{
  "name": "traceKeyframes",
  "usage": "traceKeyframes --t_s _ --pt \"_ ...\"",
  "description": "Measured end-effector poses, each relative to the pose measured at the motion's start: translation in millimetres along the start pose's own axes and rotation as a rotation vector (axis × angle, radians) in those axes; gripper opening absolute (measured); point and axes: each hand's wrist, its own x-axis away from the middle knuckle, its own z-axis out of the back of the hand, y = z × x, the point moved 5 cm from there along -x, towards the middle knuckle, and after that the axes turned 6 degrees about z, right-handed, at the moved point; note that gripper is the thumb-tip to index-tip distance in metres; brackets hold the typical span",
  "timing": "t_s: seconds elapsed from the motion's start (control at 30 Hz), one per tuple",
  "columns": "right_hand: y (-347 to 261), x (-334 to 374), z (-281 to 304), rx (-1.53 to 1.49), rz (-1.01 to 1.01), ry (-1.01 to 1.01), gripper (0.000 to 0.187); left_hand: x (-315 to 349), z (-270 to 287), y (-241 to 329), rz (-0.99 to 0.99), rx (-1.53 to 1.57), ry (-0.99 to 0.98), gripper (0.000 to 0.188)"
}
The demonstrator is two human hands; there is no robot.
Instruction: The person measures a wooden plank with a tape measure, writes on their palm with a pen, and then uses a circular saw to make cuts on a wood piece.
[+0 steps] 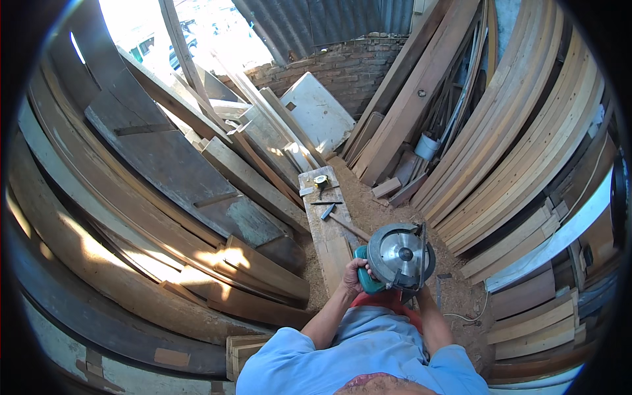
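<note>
A green and grey circular saw (388, 243) is held up in front of my body, its round silver blade facing up. My left hand (353, 276) is closed around the saw's green handle on the left side. My right hand (422, 291) reaches up to the saw's lower right edge; its fingers are hidden behind the saw. Beyond the saw, a narrow wooden plank (321, 232) carries a hammer (329, 211) with a wooden handle, a dark thin pencil-like stick (326, 203) and a yellow and black tape measure (320, 180). Red fabric (382, 300) shows below the saw.
Long boards (118, 217) are stacked on the left, and more planks (513, 131) lean along the right. A white panel (317, 112) leans near the brick wall (349, 66). A small white bucket (427, 146) stands among the timber. Sawdust covers the floor (368, 201). A pale cord (467, 318) lies at the right.
</note>
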Motion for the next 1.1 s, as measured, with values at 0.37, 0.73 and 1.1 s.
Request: traceKeyframes --t_s 0.37,0.73,1.1 --pt "-3.8 7.5 -8.9 -0.023 -0.001 -0.003 0.046 -3.0 4.5 -3.5 0.041 0.012 -0.024 0.015" --pt "3.4 33.7 19.2 -0.042 -0.022 0.023 0.045 -7.7 12.7 5.9 0.006 0.145 -0.084 0.016" --pt "31.5 7.9 -3.1 -0.032 0.287 0.085 0.043 -36.6 13.2 24.5 -0.206 0.057 0.042 0.006"
